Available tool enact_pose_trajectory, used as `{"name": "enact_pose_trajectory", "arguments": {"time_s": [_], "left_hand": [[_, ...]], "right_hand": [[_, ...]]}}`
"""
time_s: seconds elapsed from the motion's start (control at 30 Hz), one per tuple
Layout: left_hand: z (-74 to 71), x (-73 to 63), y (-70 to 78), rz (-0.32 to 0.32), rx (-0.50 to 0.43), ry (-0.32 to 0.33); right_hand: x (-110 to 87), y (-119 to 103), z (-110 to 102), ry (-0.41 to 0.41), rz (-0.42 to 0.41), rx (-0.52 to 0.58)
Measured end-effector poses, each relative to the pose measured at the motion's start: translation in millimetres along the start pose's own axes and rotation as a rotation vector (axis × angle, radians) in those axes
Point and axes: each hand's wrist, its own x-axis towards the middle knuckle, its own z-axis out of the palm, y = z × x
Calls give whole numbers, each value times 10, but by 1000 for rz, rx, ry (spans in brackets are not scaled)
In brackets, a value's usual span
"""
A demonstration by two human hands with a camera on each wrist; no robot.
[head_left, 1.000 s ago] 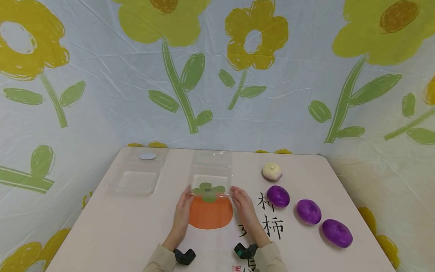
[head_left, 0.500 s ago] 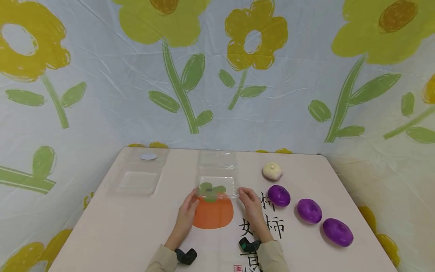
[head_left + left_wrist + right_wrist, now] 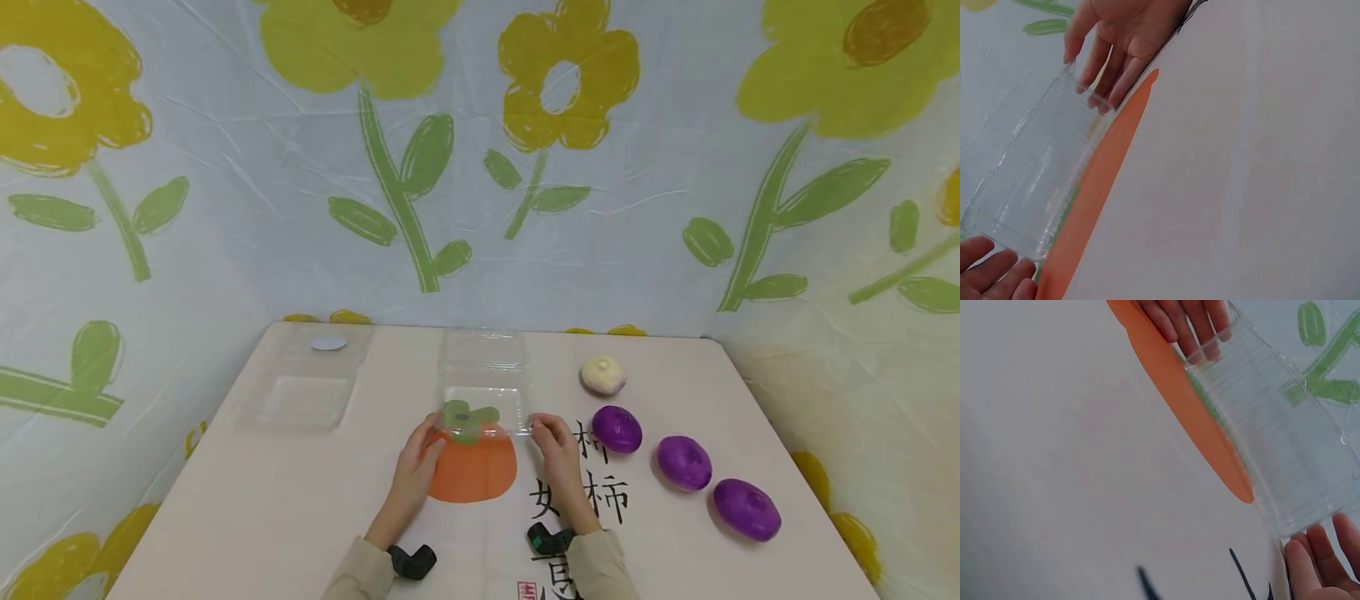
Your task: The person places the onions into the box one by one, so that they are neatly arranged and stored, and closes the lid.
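A clear plastic clamshell box lies with its lid folded back, over the printed orange persimmon on the table. At its left front corner, my left hand holds the box by the side, fingertips against the wall. Opposite it, my right hand holds the right front corner. In the left wrist view, a digit of the right hand meets the rim and other fingertips lie on the end wall. The right wrist view has the left hand's fingertips against the other end. Nothing shows inside the box.
Another open clear box with a white oval label stands at the back left. On the right lie a whitish bulb-shaped item and three purple ones. Printed dark characters mark the table. A flowered cloth hangs behind.
Both hands have shifted the box a little to the right over the printed persimmon. During the last half second hands and box have barely moved.
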Motion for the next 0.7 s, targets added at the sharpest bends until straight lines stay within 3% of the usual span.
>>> {"name": "enact_pose_trajectory", "arguments": {"time_s": [0.17,0.3,0.7], "left_hand": [[40,88,-243,-4,26,70],[20,101,-323,-2,48,85],[28,117,-268,18,63,64]], "right_hand": [[0,16,-8,1,1,17],[4,35,-8,-7,-11,13],[34,57,-22,5,-44,-30]]}}
